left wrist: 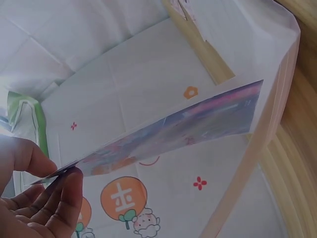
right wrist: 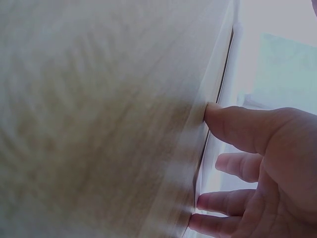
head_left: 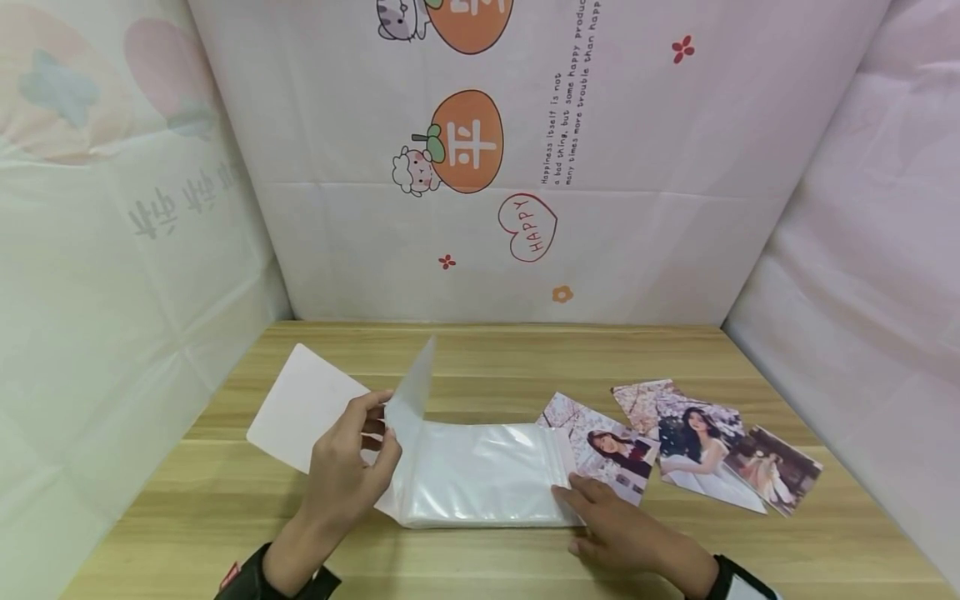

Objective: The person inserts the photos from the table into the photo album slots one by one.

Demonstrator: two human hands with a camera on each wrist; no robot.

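photo album (head_left: 480,475) lies open on the table (head_left: 465,558); your left hand (head_left: 351,458) pinches a raised page (head_left: 411,408); your right hand (head_left: 621,527), fingers loose, touches the album's edge; too hard a pull could crease the page

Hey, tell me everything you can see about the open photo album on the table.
The photo album lies open on a wood-grain table. Its sleeves look like clear, glossy plastic, whitish with reflections. Toward its left side a raised page stands tilted up, pinched by the left hand; the left wrist view shows a bluish and pink picture on it. The right hand touches the album's near right corner, and a photo lies by its right edge.
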